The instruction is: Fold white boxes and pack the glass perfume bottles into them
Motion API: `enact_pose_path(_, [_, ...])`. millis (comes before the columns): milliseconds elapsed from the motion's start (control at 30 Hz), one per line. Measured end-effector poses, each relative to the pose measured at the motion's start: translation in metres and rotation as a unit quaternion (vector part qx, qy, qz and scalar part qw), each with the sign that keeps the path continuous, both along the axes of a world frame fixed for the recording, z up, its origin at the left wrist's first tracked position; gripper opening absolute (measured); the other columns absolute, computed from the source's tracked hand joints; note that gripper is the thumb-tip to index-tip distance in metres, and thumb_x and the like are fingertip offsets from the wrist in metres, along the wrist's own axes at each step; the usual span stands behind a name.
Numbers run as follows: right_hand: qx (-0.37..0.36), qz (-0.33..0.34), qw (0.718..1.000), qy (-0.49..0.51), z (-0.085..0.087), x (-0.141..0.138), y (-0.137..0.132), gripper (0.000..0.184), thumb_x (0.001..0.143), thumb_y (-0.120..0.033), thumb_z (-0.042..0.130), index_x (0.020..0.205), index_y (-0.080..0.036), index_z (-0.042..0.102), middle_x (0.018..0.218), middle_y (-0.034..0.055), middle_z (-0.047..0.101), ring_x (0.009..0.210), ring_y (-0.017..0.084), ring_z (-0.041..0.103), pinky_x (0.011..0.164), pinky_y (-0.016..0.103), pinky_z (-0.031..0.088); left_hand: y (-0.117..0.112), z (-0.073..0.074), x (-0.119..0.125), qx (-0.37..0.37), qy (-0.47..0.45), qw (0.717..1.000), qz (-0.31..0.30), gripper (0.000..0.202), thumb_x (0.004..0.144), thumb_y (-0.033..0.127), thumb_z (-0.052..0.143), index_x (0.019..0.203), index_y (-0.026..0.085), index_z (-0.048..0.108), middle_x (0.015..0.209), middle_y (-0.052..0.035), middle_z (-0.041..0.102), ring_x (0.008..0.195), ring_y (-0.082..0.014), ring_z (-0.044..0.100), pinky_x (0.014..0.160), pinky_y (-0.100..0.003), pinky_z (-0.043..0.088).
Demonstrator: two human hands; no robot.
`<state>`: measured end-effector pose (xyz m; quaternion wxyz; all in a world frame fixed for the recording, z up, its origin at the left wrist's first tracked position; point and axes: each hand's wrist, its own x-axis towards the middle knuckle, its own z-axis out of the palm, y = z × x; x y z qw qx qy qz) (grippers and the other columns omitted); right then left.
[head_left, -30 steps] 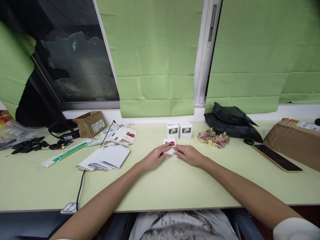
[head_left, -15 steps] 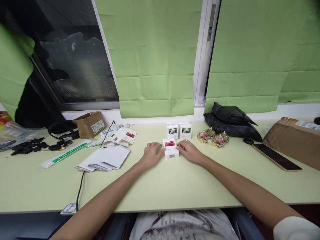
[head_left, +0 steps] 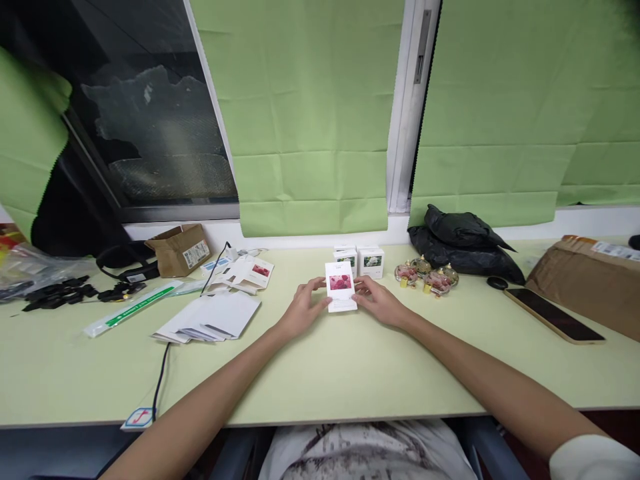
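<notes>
A small white box with a pink flower picture (head_left: pixel 341 287) stands between my hands, its picture side facing me. My left hand (head_left: pixel 303 310) grips its left side, thumb near the lower edge. On the right side, my right hand (head_left: pixel 379 302) holds it the same way. Just behind are white boxes with white-flower pictures, one on the left (head_left: pixel 352 254) partly hidden by the held box and one on the right (head_left: pixel 371 263). Right of them lie several round gold-and-pink glass ornaments (head_left: pixel 426 275).
Folded white cartons (head_left: pixel 210 317) and a flattened flower-print carton (head_left: pixel 250 272) lie to the left, near a small brown box (head_left: pixel 180 250) and a black cable (head_left: pixel 161 380). At right are a black plastic bag (head_left: pixel 463 240), a phone (head_left: pixel 555 315) and a large brown package (head_left: pixel 587 283).
The pink-flower box has tipped up from leaning back with its barcode end showing; its picture face now points toward me. Both hands stay at its sides.
</notes>
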<state>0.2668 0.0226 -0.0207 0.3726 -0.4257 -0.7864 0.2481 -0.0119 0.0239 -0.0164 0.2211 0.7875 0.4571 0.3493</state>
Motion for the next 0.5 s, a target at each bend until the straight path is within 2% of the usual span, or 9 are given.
enact_pose_path(100, [0.014,-0.002,1.0,0.023,-0.0006,-0.0013,-0.0004,0.044,0.098,-0.042,0.065,0.136,-0.027,0.05,0.13,0.0078,0.068,0.111,0.023,0.066,0.096,0.04,0.054,-0.0004,0.0002,0.0014,0.025,-0.04,0.999,-0.017,0.052,0.097,0.041,0.068,0.142,0.029,0.044,0.141,-0.0086,0.062,0.124,-0.024,0.059,0.094,-0.036,0.049])
enact_pose_path(233, [0.021,0.004,0.999,0.033,-0.0013,-0.002,-0.0003,0.048,0.096,-0.038,0.065,0.137,-0.026,0.044,0.131,0.0087,0.066,0.103,0.021,0.066,0.09,0.039,0.055,-0.0005,0.0001,0.0031,0.024,-0.038,0.998,-0.036,0.033,0.097,0.039,0.066,0.122,0.025,0.05,0.129,-0.0057,0.064,0.106,-0.0195,0.062,0.084,-0.031,0.049])
enact_pose_path(400, [-0.012,0.025,1.0,0.009,-0.0021,-0.0016,0.0005,0.039,0.096,-0.037,0.065,0.132,-0.025,0.053,0.126,0.0059,0.068,0.092,0.02,0.066,0.083,0.035,0.054,-0.0005,0.0002,0.0018,-0.034,-0.004,0.998,-0.052,0.024,0.1,0.045,0.06,0.108,0.023,0.056,0.107,-0.0026,0.068,0.086,-0.0169,0.062,0.074,-0.029,0.049])
enact_pose_path(500, [-0.015,0.025,1.0,0.004,-0.0017,-0.0026,-0.0002,0.04,0.097,-0.038,0.064,0.133,-0.024,0.056,0.124,0.006,0.07,0.091,0.02,0.066,0.083,0.034,0.053,-0.0003,-0.0003,0.0012,-0.034,0.012,0.998,-0.051,0.025,0.1,0.047,0.061,0.102,0.022,0.058,0.101,-0.0021,0.068,0.08,-0.0165,0.061,0.072,-0.029,0.049])
